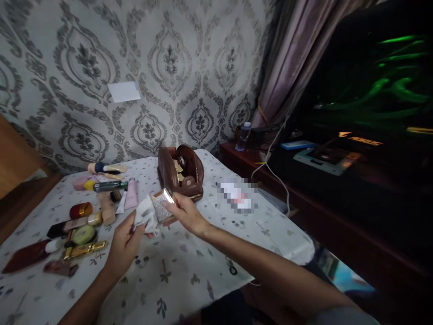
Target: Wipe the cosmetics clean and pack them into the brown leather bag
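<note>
Glittery compact [161,206] held over the table [189,271], white cloth [146,217] against it.
Left hand [124,246] at 7 o'clock grips the cloth; right hand [185,213] pinches the compact's edge. Brown pouch [181,171] gapes at 12 o'clock; cosmetics [81,221] lie at 9 o'clock.

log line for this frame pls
left hand: holds cloth | right hand: holds glitter case | bag: open behind

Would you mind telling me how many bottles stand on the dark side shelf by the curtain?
1: a clear plastic bottle with a blue cap stands upright on the dark wooden shelf, beside the purple curtain. Others may be hidden in the dark.
</note>
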A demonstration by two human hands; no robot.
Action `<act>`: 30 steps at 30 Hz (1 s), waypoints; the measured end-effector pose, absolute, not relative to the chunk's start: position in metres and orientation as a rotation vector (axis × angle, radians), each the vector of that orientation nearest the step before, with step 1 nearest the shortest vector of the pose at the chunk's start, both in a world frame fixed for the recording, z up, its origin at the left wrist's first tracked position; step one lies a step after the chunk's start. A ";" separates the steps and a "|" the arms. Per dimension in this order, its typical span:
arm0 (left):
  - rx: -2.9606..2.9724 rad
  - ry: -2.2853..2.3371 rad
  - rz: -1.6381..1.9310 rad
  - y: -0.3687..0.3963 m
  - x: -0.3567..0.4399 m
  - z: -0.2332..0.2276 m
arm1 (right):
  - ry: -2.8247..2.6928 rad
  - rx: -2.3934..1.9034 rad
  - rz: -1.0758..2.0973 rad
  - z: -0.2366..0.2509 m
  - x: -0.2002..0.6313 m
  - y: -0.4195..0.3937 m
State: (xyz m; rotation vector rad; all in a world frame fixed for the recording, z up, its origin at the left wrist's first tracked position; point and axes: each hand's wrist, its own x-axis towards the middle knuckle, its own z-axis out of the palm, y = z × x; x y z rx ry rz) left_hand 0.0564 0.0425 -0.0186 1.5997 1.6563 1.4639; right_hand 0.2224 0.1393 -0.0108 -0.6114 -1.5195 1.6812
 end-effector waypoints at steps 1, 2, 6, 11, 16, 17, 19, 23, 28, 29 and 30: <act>1.612 1.675 1.475 0.044 0.054 -0.018 | -1.601 -0.645 1.570 0.002 0.230 0.146; 1.619 1.687 1.470 0.045 0.051 -0.018 | -1.650 -0.665 1.477 0.017 0.237 0.153; 1.572 1.650 1.391 0.049 0.039 -0.036 | -1.850 -0.791 0.856 0.079 0.262 0.201; 1.309 1.734 1.227 0.053 0.035 -0.074 | -2.254 -1.249 0.252 0.113 0.257 0.270; 1.221 1.719 1.191 0.058 0.030 -0.095 | -2.535 -1.567 -0.077 0.105 0.233 0.294; 1.220 1.714 1.191 0.059 0.028 -0.098 | -2.554 -1.557 -0.099 0.102 0.228 0.295; 1.226 1.724 1.202 0.059 0.025 -0.104 | -2.612 -1.518 -0.134 0.098 0.220 0.295; 1.255 1.726 1.227 0.057 0.021 -0.112 | -2.759 -1.447 -0.198 0.087 0.205 0.298; 1.241 1.697 1.232 0.056 0.024 -0.110 | -2.874 -1.439 -0.250 0.073 0.193 0.307; 1.237 1.703 1.237 0.055 0.024 -0.110 | -2.888 -1.443 -0.260 0.072 0.192 0.308; 1.240 1.710 1.240 0.055 0.024 -0.109 | -2.901 -1.446 -0.267 0.071 0.192 0.310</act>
